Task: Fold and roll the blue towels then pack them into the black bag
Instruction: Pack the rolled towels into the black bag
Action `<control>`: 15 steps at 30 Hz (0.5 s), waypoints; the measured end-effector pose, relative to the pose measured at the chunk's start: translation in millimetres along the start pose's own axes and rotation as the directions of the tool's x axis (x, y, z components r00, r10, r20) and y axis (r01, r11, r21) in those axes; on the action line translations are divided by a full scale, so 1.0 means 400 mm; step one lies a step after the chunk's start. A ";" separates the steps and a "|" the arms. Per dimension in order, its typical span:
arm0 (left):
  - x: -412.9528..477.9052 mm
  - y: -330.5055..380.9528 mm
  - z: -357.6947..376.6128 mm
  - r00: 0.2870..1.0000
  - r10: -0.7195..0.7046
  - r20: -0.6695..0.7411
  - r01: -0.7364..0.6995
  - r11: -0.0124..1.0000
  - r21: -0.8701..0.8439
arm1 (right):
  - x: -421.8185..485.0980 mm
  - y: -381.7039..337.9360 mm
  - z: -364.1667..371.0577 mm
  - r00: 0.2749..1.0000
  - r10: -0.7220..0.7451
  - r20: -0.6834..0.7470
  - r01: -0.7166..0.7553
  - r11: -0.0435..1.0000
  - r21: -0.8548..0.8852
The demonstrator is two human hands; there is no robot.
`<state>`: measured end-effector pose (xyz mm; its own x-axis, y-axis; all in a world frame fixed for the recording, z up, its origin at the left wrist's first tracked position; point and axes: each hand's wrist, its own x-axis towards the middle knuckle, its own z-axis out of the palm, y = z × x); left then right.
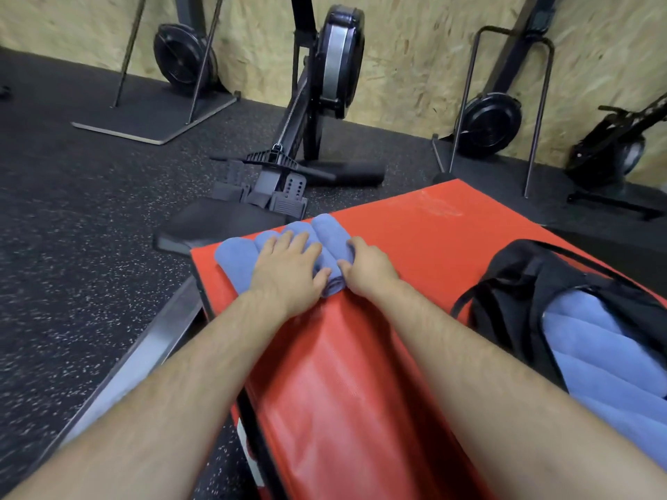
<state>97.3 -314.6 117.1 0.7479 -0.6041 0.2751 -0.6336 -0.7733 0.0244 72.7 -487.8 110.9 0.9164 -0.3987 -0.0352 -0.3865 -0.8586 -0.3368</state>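
Several rolled blue towels [234, 252] lie side by side at the far left corner of a red padded box [361, 355]. My left hand [288, 272] lies flat over the middle rolls, thumb against the rightmost roll [330, 234]. From the other side, my right hand [368, 268] grips that roll, fingers curled over its top. On the right of the box stands the open black bag [512, 294], with more rolled blue towels [592, 341] packed inside.
A rowing machine [310, 113] stands on the speckled black rubber floor [72, 229] just beyond the box, its rail running along the box's left side. More gym machines line the chipboard wall [415, 48] at the back.
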 end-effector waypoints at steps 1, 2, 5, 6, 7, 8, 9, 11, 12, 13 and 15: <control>0.003 0.000 0.002 1.000 0.008 -0.001 -0.008 1.000 0.002 | 0.013 -0.001 0.004 0.999 0.033 -0.005 -0.033 0.999 0.019; 0.005 0.002 0.000 1.000 0.014 -0.006 -0.014 1.000 -0.002 | 0.023 -0.002 0.003 0.998 0.063 -0.004 -0.063 0.998 0.028; 0.002 0.018 -0.024 0.998 0.006 -0.056 -0.009 0.999 -0.050 | 0.033 -0.005 -0.032 0.995 0.093 -0.042 -0.092 0.996 0.013; 0.002 0.026 -0.034 0.997 0.007 -0.074 -0.012 0.998 -0.069 | 0.024 -0.007 -0.057 0.995 0.075 -0.070 -0.076 0.997 -0.010; 0.004 0.035 -0.044 0.996 0.014 -0.084 -0.022 0.996 -0.089 | 0.007 -0.007 -0.086 0.994 0.044 -0.097 -0.048 0.998 -0.043; 0.006 0.044 -0.055 0.996 0.025 -0.088 -0.034 0.993 -0.110 | -0.019 -0.005 -0.119 0.992 0.005 -0.124 -0.014 0.997 -0.077; 0.007 0.055 -0.065 0.995 0.037 -0.093 -0.049 0.991 -0.128 | -0.051 0.002 -0.154 0.988 -0.039 -0.152 0.024 0.994 -0.104; 0.006 0.084 -0.085 0.992 0.068 -0.108 -0.084 0.984 -0.155 | -0.141 0.030 -0.227 0.969 -0.143 -0.201 0.118 0.984 -0.134; 0.005 0.102 -0.097 0.989 0.090 -0.120 -0.110 0.979 -0.170 | -0.194 0.051 -0.262 0.955 -0.196 -0.221 0.172 0.977 -0.126; 0.004 0.122 -0.110 0.985 0.111 -0.130 -0.136 0.970 -0.201 | -0.252 0.076 -0.295 0.938 -0.247 -0.245 0.228 0.968 -0.105; -0.001 0.177 -0.155 0.978 0.142 -0.150 -0.184 0.931 -0.316 | -0.376 0.134 -0.362 0.895 -0.334 -0.295 0.326 0.942 -0.077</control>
<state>39.9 -357.3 178.2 0.6120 -0.6721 0.4168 -0.7897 -0.5479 0.2761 -100.8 -520.3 234.3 0.9187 -0.1652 0.3588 -0.0732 -0.9638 -0.2562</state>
